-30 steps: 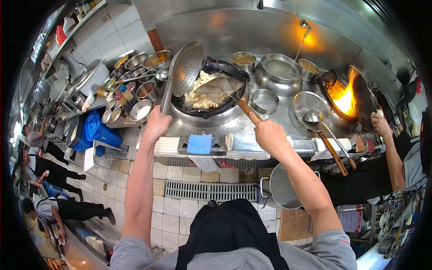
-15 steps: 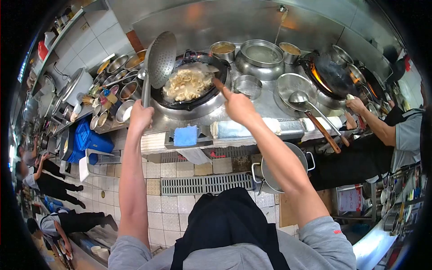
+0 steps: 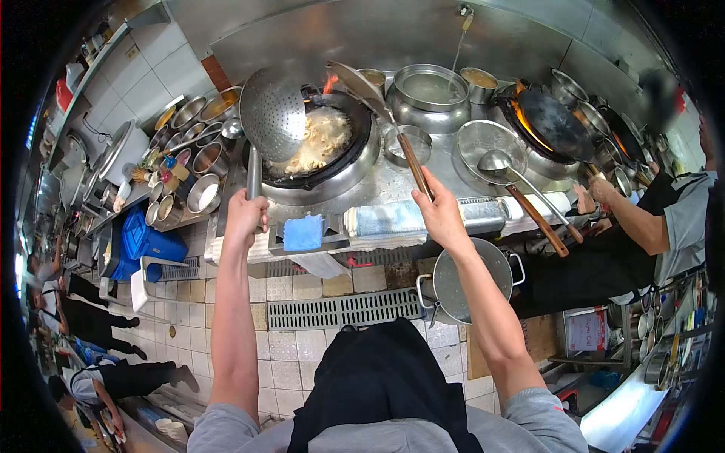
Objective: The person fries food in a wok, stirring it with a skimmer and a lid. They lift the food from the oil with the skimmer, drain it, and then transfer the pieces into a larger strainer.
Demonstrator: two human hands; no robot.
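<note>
Wrapped round the metal handle of a big perforated skimmer [image 3: 273, 113] is my left hand [image 3: 245, 218]. The skimmer's round head hangs over the left side of the wok [image 3: 355, 143]. Pale food pieces [image 3: 321, 143] lie in the wok with steam over them, partly hidden by the skimmer. My right hand [image 3: 440, 208] grips the wooden handle of a spatula [image 3: 359, 84], whose metal blade is raised above the wok's back right rim. A small flame [image 3: 331, 81] shows behind the wok.
A pot of water [image 3: 431, 87], a strainer [image 3: 491, 143] and a ladle [image 3: 495, 161] stand right of the wok. A blue sponge [image 3: 303, 232] lies at the counter edge. A co-worker's hand [image 3: 602, 189] is by another wok [image 3: 555, 124]. A large pot [image 3: 472, 283] stands below.
The spatula has come up out of the wok, and my right hand has moved right and nearer to me. The skimmer has turned its face more toward the camera. A flame has appeared behind the wok.
</note>
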